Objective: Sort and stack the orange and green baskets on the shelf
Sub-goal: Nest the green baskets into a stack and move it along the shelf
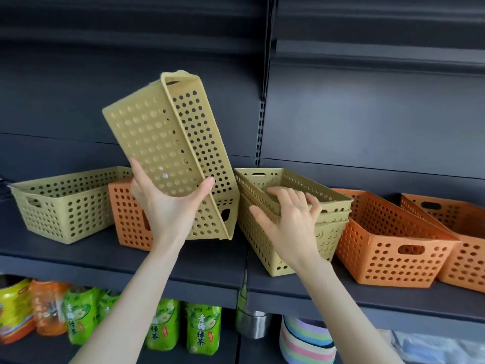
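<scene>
The left hand grips a green basket by its lower end, holding it tilted on edge above the dark shelf, its perforated base facing the camera. The right hand rests with fingers spread and curled over the near rim of a stack of green baskets, which stands just right of the held one. Another green basket sits at the left. An orange basket beside it is largely hidden by the left hand and the lifted basket. To the right stand an orange basket and a further orange one cut off by the frame edge. Below, green bottles and blurred packets line the lower shelf.
</scene>
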The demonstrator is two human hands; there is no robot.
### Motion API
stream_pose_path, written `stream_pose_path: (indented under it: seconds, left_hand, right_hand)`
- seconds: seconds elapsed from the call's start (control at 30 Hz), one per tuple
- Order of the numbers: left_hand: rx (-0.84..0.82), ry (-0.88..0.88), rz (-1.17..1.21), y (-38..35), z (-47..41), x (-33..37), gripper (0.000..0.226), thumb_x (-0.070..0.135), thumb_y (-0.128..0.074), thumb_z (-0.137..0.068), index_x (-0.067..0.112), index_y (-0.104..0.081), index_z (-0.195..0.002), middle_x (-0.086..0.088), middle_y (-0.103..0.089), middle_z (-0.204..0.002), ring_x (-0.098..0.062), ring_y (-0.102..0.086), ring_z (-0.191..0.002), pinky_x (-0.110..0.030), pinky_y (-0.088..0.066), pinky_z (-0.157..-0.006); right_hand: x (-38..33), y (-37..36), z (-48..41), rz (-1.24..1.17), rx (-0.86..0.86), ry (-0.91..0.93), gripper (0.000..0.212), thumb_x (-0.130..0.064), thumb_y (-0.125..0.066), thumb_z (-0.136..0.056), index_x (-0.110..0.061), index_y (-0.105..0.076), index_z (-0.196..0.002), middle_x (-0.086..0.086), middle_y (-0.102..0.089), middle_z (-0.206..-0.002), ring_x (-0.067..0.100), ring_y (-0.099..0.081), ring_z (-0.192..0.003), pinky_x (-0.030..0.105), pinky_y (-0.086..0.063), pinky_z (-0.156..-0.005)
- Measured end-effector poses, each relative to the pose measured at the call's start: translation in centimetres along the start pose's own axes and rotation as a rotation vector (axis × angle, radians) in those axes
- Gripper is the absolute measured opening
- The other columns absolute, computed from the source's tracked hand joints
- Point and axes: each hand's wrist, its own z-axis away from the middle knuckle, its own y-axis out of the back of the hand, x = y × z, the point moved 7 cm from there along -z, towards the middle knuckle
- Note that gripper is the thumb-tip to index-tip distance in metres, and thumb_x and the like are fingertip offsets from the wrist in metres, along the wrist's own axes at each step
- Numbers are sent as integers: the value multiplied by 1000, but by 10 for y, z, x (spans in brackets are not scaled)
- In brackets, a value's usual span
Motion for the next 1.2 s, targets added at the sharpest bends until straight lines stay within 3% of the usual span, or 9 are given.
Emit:
stream_pose_path:
  seconds: [0.13, 0.33, 0.43, 0.57, 0.7, 0.83, 0.97, 1.1, 1.2]
  left_hand:
    - [-4, -61, 91, 31, -5, 9, 118, 36, -85, -61, 31, -6, -149, 10, -26, -139, 2, -34, -117, -18, -28, -95]
    - [-40, -5, 298, 79, -9, 10, 91, 37, -72, -71, 31, -22, -147, 22, -46, -129, 14, -45, -112, -29, -33, -103]
    - [-74, 87, 408, 91, -9, 8, 87, 50, -60, -64, 27, -32, -143, 0, -49, -140, -16, -49, -125, -50, -35, -107]
    - [-156, 134, 489, 82, -5, 21, 73, 62, -51, -70, 21, -50, -130, -8, -60, -127, -26, -57, -116, -59, -40, -100]
    - [-273, 152, 547, 55, 0, 32, 90, 81, -51, -65, 13, -50, -123, -23, -54, -127, -42, -51, -118, -63, -41, -95]
    - [-418, 130, 522, 14, 11, 49, 55, 69, -21, -89, 38, -62, -108, -2, -66, -118, -22, -60, -113, -54, -43, -100]
    - [-559, 61, 551, -28, 26, 68, 78, 83, -35, -71, 30, -53, -125, -1, -62, -126, -19, -56, -118, -50, -39, -103]
    - [-727, 81, 584, -71, 37, 71, 104, 84, -52, -63, 27, -28, -147, 0, -44, -146, -18, -42, -133, -50, -28, -111]
    - [-745, 48, 550, -92, 38, 73, 118, 84, -58, -55, 29, -16, -150, 6, -34, -152, -10, -35, -136, -43, -24, -114]
  right_hand:
    - [-30, -2, -10, -229, -96, 30, 51, -39, -57, -89, -15, -45, -133, 0, -56, -128, 16, -44, -123, 23, -10, -104]
    - [-53, -18, -17, -530, -289, -98, 71, -37, -55, -92, -18, -16, -148, 0, -33, -152, 13, -28, -140, 33, -26, -113]
    - [-58, -20, -13, -694, -308, -165, 58, -32, -51, -94, -19, -26, -145, -3, -50, -139, 10, -46, -127, 39, -40, -107]
    - [-61, 1, -8, -859, -193, -127, 32, -23, -54, -94, -24, -48, -125, -5, -66, -114, 12, -63, -103, 36, -53, -89]
    - [-54, 33, -8, -963, -113, -133, 26, -28, -63, -86, -20, -53, -109, -1, -69, -99, 14, -65, -88, 29, -52, -77]
    - [-39, 70, -9, -957, -65, -88, 44, -32, -66, -80, -15, -55, -119, -1, -67, -110, 14, -63, -98, 33, -52, -86]
    - [-18, 102, -13, -915, -47, -61, 41, -21, -61, -87, -16, -52, -126, -9, -65, -115, 8, -61, -106, 19, -47, -84]
    - [9, 121, -22, -887, 17, -101, 39, -20, -57, -90, -19, -50, -128, -3, -63, -121, 11, -58, -114, 29, -48, -92]
    - [26, 131, -30, -902, 68, -120, 39, -28, -56, -89, -17, -51, -126, 3, -65, -116, 15, -62, -108, 30, -52, -84]
